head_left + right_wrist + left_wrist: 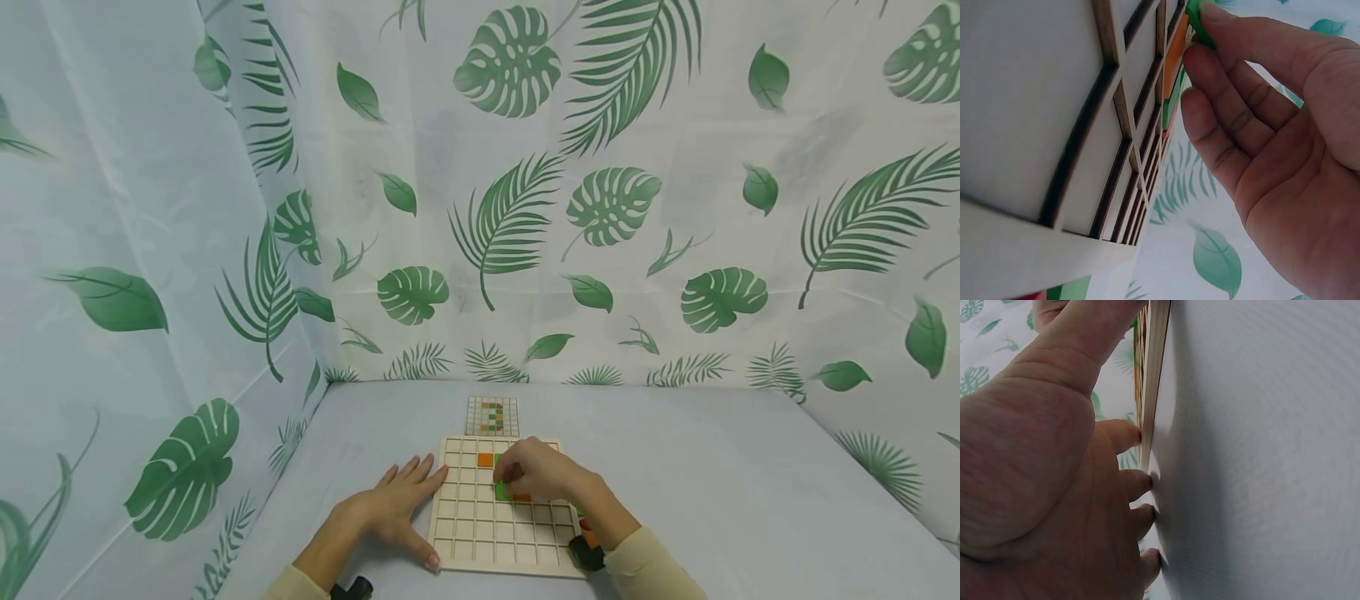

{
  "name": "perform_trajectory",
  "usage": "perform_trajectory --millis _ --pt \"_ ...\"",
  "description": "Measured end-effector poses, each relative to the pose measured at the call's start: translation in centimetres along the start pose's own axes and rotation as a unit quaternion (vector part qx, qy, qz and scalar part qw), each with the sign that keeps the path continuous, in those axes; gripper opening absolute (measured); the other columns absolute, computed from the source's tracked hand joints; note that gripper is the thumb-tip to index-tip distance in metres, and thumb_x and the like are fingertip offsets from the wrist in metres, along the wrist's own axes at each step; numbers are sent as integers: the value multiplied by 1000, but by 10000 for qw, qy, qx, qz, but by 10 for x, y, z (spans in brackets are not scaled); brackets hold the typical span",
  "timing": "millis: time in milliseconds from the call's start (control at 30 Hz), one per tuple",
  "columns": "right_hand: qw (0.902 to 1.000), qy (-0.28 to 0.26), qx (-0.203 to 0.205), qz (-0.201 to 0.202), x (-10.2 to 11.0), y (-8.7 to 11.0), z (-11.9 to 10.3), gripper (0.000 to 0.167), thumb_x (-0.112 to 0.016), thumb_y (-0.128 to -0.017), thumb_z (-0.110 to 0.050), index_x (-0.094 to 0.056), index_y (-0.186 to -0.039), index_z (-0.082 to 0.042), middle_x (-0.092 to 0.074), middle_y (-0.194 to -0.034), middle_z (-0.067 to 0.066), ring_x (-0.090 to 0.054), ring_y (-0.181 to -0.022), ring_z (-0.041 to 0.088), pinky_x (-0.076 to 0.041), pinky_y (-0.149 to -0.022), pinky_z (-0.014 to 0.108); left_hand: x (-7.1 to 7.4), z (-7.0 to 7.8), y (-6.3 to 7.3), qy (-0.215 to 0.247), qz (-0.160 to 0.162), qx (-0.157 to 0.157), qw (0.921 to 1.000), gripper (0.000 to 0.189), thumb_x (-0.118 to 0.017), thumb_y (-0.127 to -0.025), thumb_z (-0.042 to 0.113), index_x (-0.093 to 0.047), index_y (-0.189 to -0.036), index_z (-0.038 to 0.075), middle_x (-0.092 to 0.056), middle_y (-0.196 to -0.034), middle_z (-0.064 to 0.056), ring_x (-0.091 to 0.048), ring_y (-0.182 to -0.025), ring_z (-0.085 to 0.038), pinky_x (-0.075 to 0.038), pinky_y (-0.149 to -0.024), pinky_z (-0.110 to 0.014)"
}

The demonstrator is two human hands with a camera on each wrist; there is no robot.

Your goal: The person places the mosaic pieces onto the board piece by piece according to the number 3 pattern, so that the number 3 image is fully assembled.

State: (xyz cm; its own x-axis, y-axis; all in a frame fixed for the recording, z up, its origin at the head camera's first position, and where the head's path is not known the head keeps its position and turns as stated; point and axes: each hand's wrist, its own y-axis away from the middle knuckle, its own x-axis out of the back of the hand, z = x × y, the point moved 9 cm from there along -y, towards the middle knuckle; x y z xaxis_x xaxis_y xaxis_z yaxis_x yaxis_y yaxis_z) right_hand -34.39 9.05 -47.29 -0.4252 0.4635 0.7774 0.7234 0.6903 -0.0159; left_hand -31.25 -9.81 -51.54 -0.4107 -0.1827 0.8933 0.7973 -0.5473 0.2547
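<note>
A pale wooden grid board (480, 533) lies flat on the table. My left hand (397, 504) rests at its left side with fingers spread, the thumb by the near left corner and a fingertip at the board's edge (1155, 375). Over the upper middle of the board, my right hand (543, 471) pinches a green tile (1197, 25) between thumb and fingers. That tile is tilted, close by an orange tile (1175, 59) set in the grid. Another orange tile (485, 460) sits in an upper cell. The right hand partly hides the tiles beneath it.
Behind the board lies a small pattern card (492, 417) with a coloured grid. Red, orange and green pieces (588, 533) lie by the board's right edge, partly covered by the right forearm. A leaf-printed curtain (600, 208) stands at the back and sides.
</note>
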Motion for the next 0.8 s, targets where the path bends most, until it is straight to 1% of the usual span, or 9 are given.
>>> perform_trajectory --millis 133,367,567,700,800 --pt "9998 199 -84 6 -1 -1 -1 18 -82 -86 1 -81 -98 -11 -77 -92 -5 -66 -78 0 -57 -71 19 0 0 0 11 4 -10 10000 135 -85 -64 77 -19 -168 22 -10 -176 -15 -7 -163 -38 -9 -130 -63" --pt "9981 612 -23 41 -2 0 -7 19 -84 -85 -2 -81 -102 -10 -75 -94 -5 -61 -78 -3 -55 -71 18 1 0 -1 4 5 9 10000 135 -86 -63 76 -20 -168 23 -10 -176 -14 -8 -163 -38 -10 -130 -63" --pt "9980 627 -29 63 -1 0 -6 19 -84 -84 -1 -81 -102 -9 -76 -93 -5 -62 -77 -3 -55 -70 18 1 1 0 38 15 -2 10000 135 -86 -63 76 -20 -168 22 -9 -176 -14 -7 -163 -38 -9 -130 -63" --pt "9980 620 -94 65 -3 -1 -3 19 -84 -84 -1 -81 -100 -11 -75 -92 -7 -62 -77 -3 -55 -70 18 1 1 0 45 -8 40 10000 135 -86 -62 75 -20 -168 22 -9 -176 -14 -7 -163 -38 -9 -130 -62" --pt "9979 643 -71 68 -3 -1 -2 19 -84 -84 -2 -81 -100 -11 -75 -92 -7 -61 -77 -3 -55 -70 18 1 1 0 40 -14 71 10000 135 -87 -62 75 -20 -168 23 -10 -176 -14 -7 -163 -38 -8 -131 -62"
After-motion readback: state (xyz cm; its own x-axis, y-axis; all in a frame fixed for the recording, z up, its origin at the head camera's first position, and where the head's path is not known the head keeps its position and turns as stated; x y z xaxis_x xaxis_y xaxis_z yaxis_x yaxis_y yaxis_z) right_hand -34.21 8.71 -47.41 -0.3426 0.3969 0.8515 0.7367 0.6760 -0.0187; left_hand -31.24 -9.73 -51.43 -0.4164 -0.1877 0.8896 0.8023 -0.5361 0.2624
